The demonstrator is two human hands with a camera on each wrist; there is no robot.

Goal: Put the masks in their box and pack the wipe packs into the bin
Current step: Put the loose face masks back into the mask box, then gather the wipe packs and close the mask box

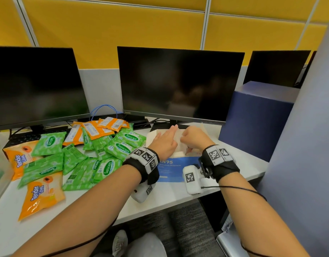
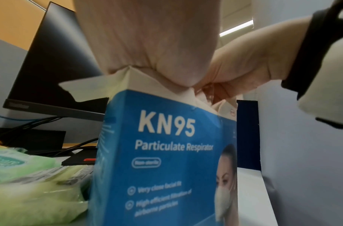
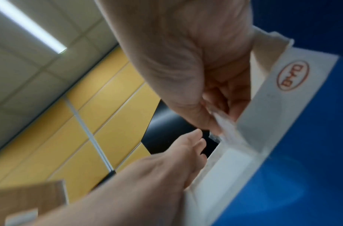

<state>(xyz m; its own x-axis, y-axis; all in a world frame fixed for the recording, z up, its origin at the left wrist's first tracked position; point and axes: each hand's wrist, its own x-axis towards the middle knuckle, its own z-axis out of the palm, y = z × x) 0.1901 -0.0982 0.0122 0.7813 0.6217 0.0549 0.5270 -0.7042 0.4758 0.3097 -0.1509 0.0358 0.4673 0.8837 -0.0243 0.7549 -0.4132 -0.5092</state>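
Right hand (image 1: 194,139) pinches a clear-wrapped mask (image 3: 227,130), mostly hidden inside the blue KN95 cardboard box (image 1: 173,168); left hand (image 1: 164,141) lies flat, fingers straight, across its opening.

Black wristbands (image 1: 149,166) with checkered tags

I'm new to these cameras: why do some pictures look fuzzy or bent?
Head view: sharp, but the wide lens bows the monitors. Left wrist view: the KN95 box print is slightly smeared, the wipe packs blurred. Right wrist view: soft throughout; ceiling light glares.
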